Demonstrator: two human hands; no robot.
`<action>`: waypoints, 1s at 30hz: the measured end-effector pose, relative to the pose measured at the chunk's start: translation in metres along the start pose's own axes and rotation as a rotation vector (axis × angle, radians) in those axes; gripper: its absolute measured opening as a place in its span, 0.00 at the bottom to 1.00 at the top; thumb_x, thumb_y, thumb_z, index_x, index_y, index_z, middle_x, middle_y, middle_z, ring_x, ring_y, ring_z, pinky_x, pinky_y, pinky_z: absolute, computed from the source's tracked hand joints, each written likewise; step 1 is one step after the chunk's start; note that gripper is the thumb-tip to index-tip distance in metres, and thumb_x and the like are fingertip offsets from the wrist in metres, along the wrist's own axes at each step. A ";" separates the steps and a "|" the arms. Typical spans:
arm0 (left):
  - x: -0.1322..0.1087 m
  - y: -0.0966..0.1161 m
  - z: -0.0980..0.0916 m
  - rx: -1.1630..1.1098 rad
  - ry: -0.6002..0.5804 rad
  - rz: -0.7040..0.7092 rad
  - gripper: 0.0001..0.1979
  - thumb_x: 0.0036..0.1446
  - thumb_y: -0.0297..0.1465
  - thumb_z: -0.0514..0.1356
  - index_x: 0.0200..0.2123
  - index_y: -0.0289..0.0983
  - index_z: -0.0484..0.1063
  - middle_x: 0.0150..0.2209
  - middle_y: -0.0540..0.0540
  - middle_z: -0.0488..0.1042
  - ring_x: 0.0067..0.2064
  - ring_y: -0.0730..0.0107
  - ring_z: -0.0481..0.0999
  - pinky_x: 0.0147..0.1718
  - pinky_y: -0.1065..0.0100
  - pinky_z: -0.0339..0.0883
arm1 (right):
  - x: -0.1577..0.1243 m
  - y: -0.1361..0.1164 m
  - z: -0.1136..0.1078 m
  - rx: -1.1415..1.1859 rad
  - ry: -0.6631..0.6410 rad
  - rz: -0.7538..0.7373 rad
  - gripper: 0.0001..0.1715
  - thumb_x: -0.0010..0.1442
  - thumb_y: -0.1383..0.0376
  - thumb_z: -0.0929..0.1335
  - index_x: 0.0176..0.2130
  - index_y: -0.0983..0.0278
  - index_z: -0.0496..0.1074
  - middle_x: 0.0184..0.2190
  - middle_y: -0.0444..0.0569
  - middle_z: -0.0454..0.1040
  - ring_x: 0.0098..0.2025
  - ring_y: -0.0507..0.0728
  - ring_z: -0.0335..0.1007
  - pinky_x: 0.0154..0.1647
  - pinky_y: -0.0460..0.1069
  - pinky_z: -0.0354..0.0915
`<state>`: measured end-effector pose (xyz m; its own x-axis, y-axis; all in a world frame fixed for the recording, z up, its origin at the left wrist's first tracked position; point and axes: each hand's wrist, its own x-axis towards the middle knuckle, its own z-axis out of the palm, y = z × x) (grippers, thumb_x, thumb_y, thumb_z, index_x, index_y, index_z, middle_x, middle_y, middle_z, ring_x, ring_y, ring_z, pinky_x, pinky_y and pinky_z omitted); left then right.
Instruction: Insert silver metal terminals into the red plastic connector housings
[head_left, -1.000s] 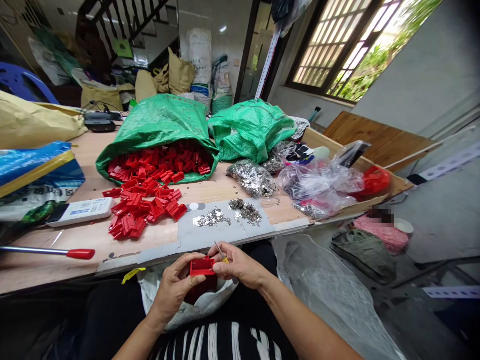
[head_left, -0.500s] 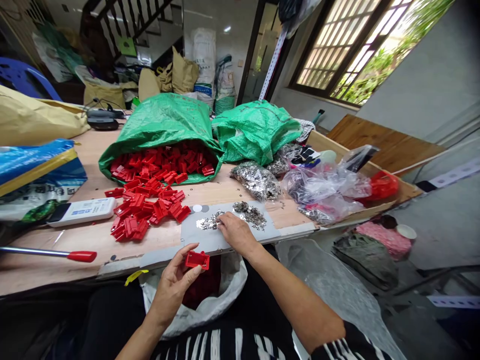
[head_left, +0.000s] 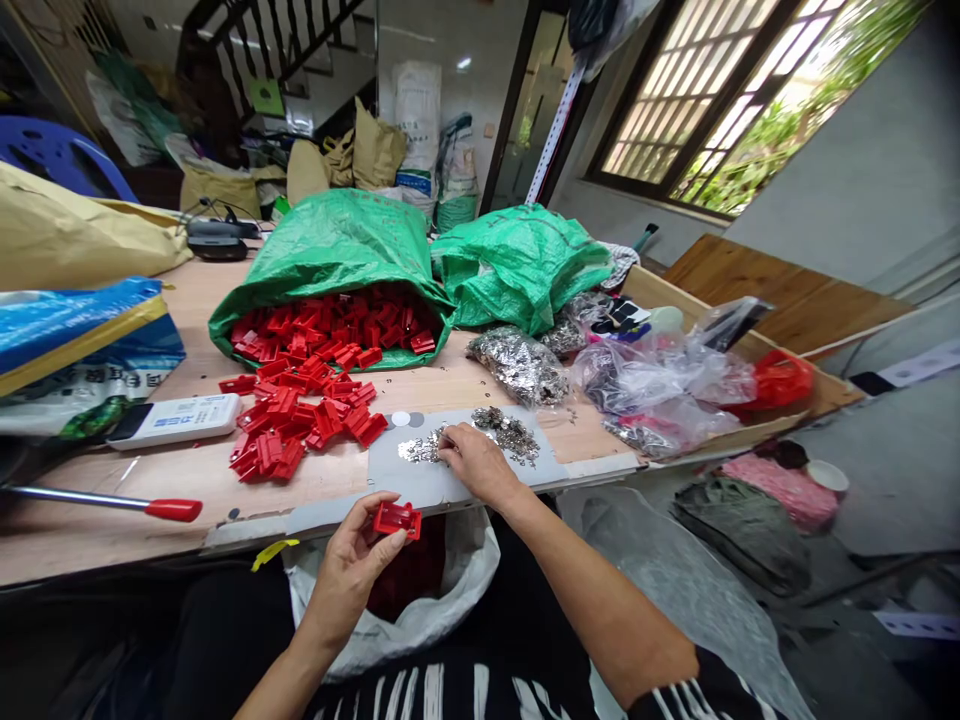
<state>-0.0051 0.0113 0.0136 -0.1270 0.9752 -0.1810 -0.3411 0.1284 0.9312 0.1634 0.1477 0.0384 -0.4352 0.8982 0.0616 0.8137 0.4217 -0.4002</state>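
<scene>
Between thumb and fingers, my left hand (head_left: 358,555) holds a small red plastic housing (head_left: 397,520) over the mouth of a white sack (head_left: 457,590) at my lap. My right hand (head_left: 476,462) is at a grey board (head_left: 390,480) on the table edge, its fingertips pinched together at a small pile of shiny metal pieces (head_left: 420,448). Whatever lies in the pinch is too small to make out. A darker pile of metal pieces (head_left: 514,436) lies just beyond that hand. Left of the board, a heap of red plastic housings (head_left: 300,415) spills from a green woven bag (head_left: 341,235).
A second green bag (head_left: 525,255) stands beside a clear bag of metal parts (head_left: 517,365). At right is a wooden tray (head_left: 814,400) with plastic bags. On the left lie a white box (head_left: 180,418) and a red-tipped metal lever (head_left: 172,510).
The whole view has shifted slightly to the right. The red housing is tilted a little differently in my left hand. My right hand stays at the metal pieces.
</scene>
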 end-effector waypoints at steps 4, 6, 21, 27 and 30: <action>0.001 0.000 0.002 -0.002 0.004 -0.004 0.21 0.47 0.37 0.67 0.45 0.39 0.70 0.38 0.47 0.78 0.40 0.66 0.76 0.42 0.68 0.67 | -0.001 0.001 -0.002 0.073 0.013 0.019 0.03 0.60 0.70 0.66 0.35 0.63 0.68 0.33 0.45 0.73 0.36 0.52 0.68 0.37 0.45 0.57; 0.001 0.000 0.003 -0.001 0.008 -0.006 0.22 0.46 0.37 0.68 0.45 0.39 0.70 0.38 0.47 0.78 0.40 0.66 0.76 0.43 0.68 0.67 | -0.001 0.002 -0.002 0.072 0.000 0.020 0.03 0.60 0.70 0.66 0.36 0.62 0.68 0.33 0.45 0.74 0.36 0.53 0.68 0.36 0.45 0.57; 0.001 -0.003 0.001 -0.010 0.025 0.004 0.21 0.46 0.37 0.67 0.45 0.39 0.70 0.40 0.47 0.77 0.41 0.66 0.76 0.43 0.68 0.68 | -0.001 0.003 0.003 -0.087 -0.060 -0.003 0.03 0.60 0.67 0.67 0.36 0.61 0.72 0.38 0.47 0.73 0.39 0.54 0.68 0.37 0.46 0.57; 0.001 -0.003 -0.001 -0.009 0.020 0.008 0.20 0.47 0.36 0.67 0.44 0.39 0.71 0.39 0.47 0.78 0.40 0.67 0.76 0.43 0.69 0.68 | -0.002 0.005 0.001 -0.086 -0.081 -0.019 0.04 0.59 0.68 0.67 0.37 0.60 0.71 0.39 0.45 0.72 0.40 0.54 0.67 0.38 0.46 0.56; 0.003 -0.005 -0.003 0.011 -0.017 0.002 0.20 0.47 0.35 0.67 0.45 0.39 0.71 0.40 0.46 0.78 0.41 0.66 0.76 0.43 0.68 0.69 | -0.003 0.003 -0.001 -0.085 -0.087 -0.027 0.03 0.59 0.69 0.67 0.35 0.61 0.71 0.37 0.45 0.72 0.39 0.53 0.67 0.37 0.46 0.56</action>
<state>-0.0066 0.0128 0.0078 -0.1120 0.9784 -0.1736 -0.3310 0.1280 0.9349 0.1676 0.1468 0.0380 -0.4857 0.8741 -0.0096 0.8295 0.4575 -0.3204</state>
